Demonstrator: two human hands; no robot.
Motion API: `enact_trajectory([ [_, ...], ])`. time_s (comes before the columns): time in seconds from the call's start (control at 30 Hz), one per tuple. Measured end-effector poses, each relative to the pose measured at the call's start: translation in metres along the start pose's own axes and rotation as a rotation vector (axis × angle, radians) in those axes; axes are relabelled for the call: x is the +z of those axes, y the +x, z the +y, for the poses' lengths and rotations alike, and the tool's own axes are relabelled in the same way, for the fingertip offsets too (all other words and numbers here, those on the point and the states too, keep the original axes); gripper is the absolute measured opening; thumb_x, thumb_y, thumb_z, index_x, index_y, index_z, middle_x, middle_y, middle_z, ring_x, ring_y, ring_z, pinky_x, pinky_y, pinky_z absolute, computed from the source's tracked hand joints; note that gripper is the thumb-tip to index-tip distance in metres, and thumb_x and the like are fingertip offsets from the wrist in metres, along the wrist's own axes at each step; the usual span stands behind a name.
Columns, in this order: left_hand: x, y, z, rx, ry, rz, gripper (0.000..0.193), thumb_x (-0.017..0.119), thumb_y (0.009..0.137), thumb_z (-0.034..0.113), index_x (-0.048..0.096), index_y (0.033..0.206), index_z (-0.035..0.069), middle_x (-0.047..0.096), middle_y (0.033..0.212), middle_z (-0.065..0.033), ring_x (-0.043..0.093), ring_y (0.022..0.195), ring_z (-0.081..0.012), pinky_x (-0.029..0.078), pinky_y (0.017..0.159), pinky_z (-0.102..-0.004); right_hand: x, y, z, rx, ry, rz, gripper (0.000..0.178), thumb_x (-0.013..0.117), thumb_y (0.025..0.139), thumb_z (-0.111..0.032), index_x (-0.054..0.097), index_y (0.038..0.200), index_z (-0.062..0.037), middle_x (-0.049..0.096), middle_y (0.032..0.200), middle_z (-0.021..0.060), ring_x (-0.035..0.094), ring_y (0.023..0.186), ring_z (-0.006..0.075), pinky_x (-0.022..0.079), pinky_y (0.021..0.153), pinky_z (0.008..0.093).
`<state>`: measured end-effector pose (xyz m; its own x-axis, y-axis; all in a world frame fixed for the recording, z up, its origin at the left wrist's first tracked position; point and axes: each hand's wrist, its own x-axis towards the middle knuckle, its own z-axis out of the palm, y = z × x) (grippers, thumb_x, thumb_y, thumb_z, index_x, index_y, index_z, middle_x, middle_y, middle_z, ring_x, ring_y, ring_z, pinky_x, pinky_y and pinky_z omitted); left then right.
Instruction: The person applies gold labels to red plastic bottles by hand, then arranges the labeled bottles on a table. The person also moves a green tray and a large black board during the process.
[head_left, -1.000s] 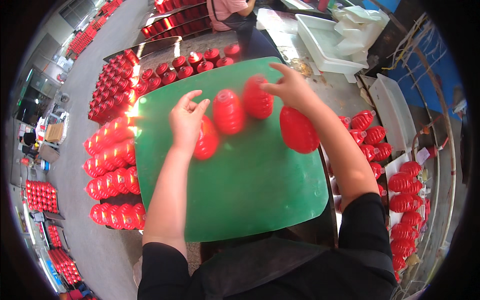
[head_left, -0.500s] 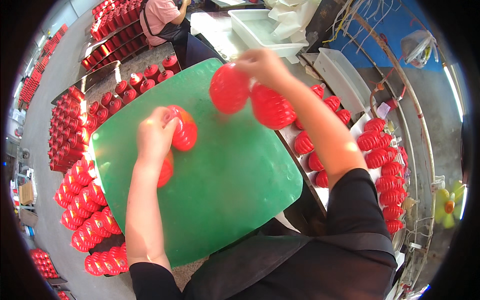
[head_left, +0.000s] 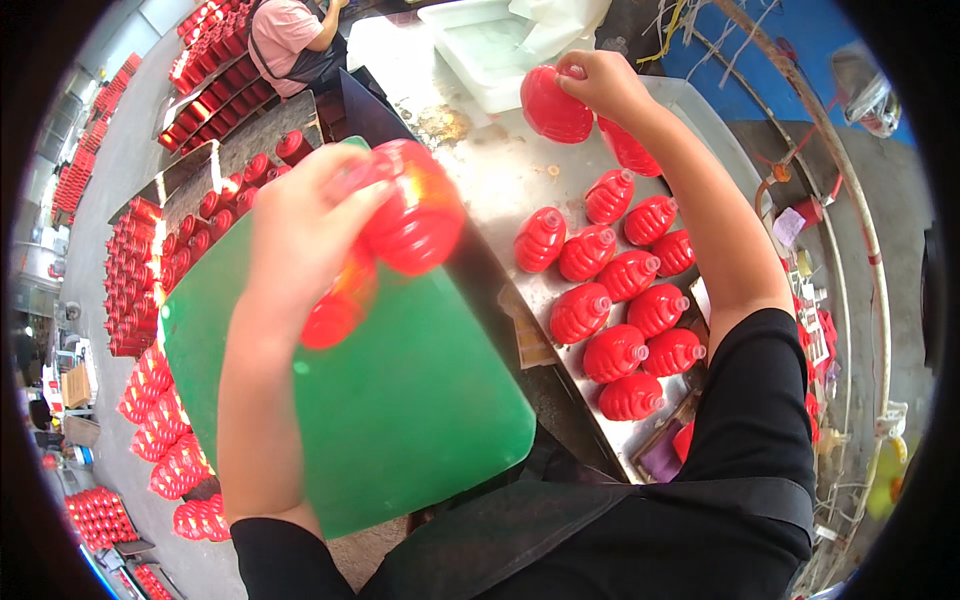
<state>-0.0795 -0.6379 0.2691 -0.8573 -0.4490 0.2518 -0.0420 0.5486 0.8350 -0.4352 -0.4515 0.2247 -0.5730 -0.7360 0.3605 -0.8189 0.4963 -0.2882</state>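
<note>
Carrying red bottles off the green board to the steel bench

Spreading across the middle is the green board (head_left: 400, 400), the landmark for all else; its surface is bare where it shows. Right of the board runs the steel bench (head_left: 480, 170), and on it, just beside the board's right edge, lie a dozen or so red bottles (head_left: 625, 300) on their sides in close rows, caps pointing up and to the right. Beyond the bench's far end sit white trays (head_left: 490, 50); left of the board, racks of more red bottles (head_left: 150, 420) stand well apart; beyond the board's far corner a co-worker (head_left: 290, 40) bends at another bench.

Above the board's far half, the left hand (head_left: 300, 240) is clenched round two bottles (head_left: 415, 220); one bulges past the fingers to the right, the other hangs below the palm; both are blurred. Far to the right of the board, over the bench's far end, the right hand (head_left: 600, 85) pinches a bottle (head_left: 555, 105) by its neck, and a second bottle (head_left: 630, 145) hangs under the wrist; whether the fingers hold that one too I cannot tell.

Judged from this, doing it well means laying each bottle beside the last in the row, cap the same way; keeping the left grip firm, since two in one fist could slip; lowering rather than dropping, lest the rows roll apart.
</note>
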Motion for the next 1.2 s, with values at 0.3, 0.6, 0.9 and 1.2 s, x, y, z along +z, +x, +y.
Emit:
enact_trajectory([
  [0.3, 0.180, 0.119, -0.036, 0.167, 0.533, -0.204, 0.032, 0.077, 0.083, 0.025, 0.073, 0.111, 0.009, 0.074, 0.093, -0.0197, 0.072, 0.089, -0.0371, 0.057, 0.080, -0.0456, 0.058, 0.000, 0.117, -0.109, -0.196, -0.307, 0.023, 0.071, 0.087, -0.016, 0.074, 0.107, -0.0056, 0.073, 0.094, 0.0225, 0.070, 0.091, 0.0409, 0.056, 0.081, 0.0477],
  [0.6, 0.274, 0.148, -0.105, 0.070, 0.604, -0.331, 0.032, 0.075, 0.082, 0.025, 0.074, 0.110, 0.011, 0.073, 0.092, -0.0206, 0.071, 0.092, -0.0375, 0.056, 0.084, -0.0478, 0.123, -0.021, 0.168, -0.137, -0.194, -0.382, 0.020, 0.073, 0.087, -0.019, 0.068, 0.093, -0.0004, 0.071, 0.087, 0.0225, 0.069, 0.087, 0.0424, 0.055, 0.077, 0.0504],
  [0.9, 0.301, 0.143, -0.147, -0.008, 0.329, -0.188, 0.034, 0.076, 0.087, 0.033, 0.075, 0.116, 0.015, 0.070, 0.076, -0.0139, 0.070, 0.072, -0.0288, 0.055, 0.072, -0.0397, 0.140, -0.034, 0.192, -0.008, -0.024, -0.227, 0.029, 0.070, 0.093, -0.027, 0.071, 0.115, -0.0073, 0.073, 0.092, 0.0208, 0.069, 0.086, 0.0409, 0.056, 0.079, 0.0470],
  [1.2, 0.297, 0.145, -0.203, -0.376, -0.424, 0.139, 0.021, 0.063, 0.098, 0.012, 0.069, 0.117, 0.006, 0.065, 0.090, -0.0005, 0.058, 0.073, -0.0083, 0.048, 0.064, -0.0251, 0.148, -0.067, 0.282, 0.550, 0.262, 0.208, 0.032, 0.066, 0.094, -0.033, 0.075, 0.104, -0.0036, 0.067, 0.077, 0.0168, 0.066, 0.071, 0.0256, 0.051, 0.070, 0.0391],
])
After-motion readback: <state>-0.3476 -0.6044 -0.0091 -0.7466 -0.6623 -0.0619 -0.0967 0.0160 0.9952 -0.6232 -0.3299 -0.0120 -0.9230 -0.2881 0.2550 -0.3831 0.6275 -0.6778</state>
